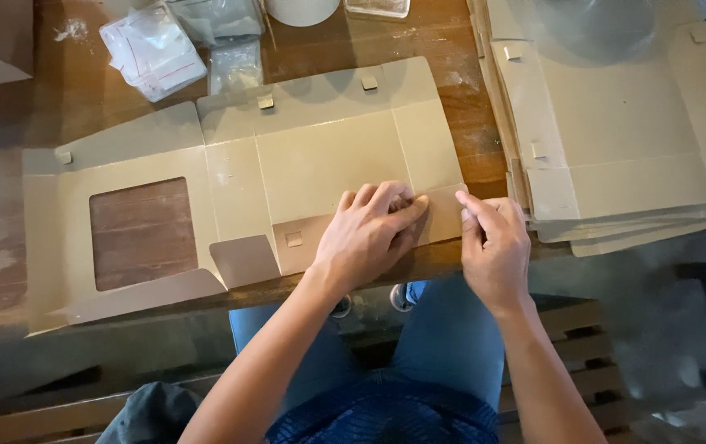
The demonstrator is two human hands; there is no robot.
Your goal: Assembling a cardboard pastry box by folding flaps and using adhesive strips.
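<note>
A worn wooden table stands above a slatted wooden bench.

This is looking like a small packing workshop; a worn brown wooden table is bearing a flat unfolded tan cardboard box blank with a window cut-out; a stack of matching flat blanks is lying at the right; clear plastic bags are sitting at the far left.

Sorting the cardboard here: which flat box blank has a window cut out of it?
The single blank lying under both hands; wood shows through its rectangular window. The stacked blanks at the right show no window.
</note>
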